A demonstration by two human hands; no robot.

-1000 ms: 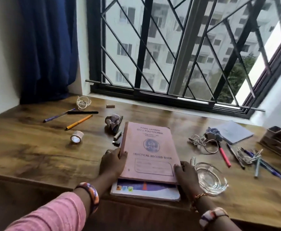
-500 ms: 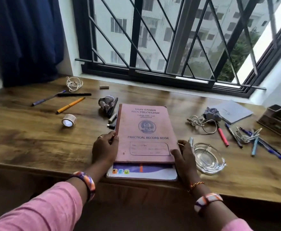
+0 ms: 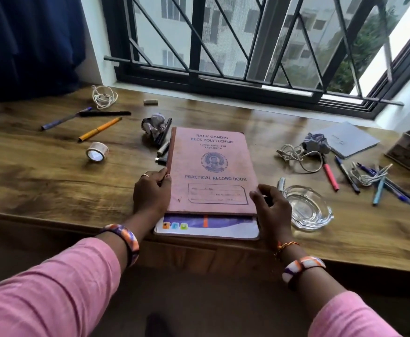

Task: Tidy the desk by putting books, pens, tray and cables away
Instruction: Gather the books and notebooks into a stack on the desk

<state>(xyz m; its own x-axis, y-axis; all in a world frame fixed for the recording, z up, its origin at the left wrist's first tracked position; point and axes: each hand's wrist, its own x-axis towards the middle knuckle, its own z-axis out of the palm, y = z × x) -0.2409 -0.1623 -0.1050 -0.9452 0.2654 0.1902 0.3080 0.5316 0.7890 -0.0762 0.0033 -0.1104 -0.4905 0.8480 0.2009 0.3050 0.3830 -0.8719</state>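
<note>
Two books are stacked at the near edge of the wooden desk (image 3: 41, 188): a pink record book (image 3: 211, 166) lies on top of a white and purple book (image 3: 206, 226), whose near end shows beneath it. The left hand (image 3: 151, 194) is set against the left edge of the pink record book, fingers curled together and the tips pinching that edge. The right hand (image 3: 273, 210) is placed at the right edge of the stack, fingers curled and slightly spread, the thumb touching the cover; whether the edge is gripped cannot be told. A glass tray (image 3: 307, 207) sits just right of the right hand. Further right, a heap of pens (image 3: 388, 188) lies tangled with a white cable (image 3: 296, 154), a red pen (image 3: 330, 176) between them. At the far left are seen an orange pen (image 3: 99, 129), a purple pen (image 3: 65, 118), a black pen (image 3: 104, 113), a coiled cable (image 3: 104, 96) and a tape roll (image 3: 96, 152). A grey notebook (image 3: 347, 138) lies at the far right.
</note>
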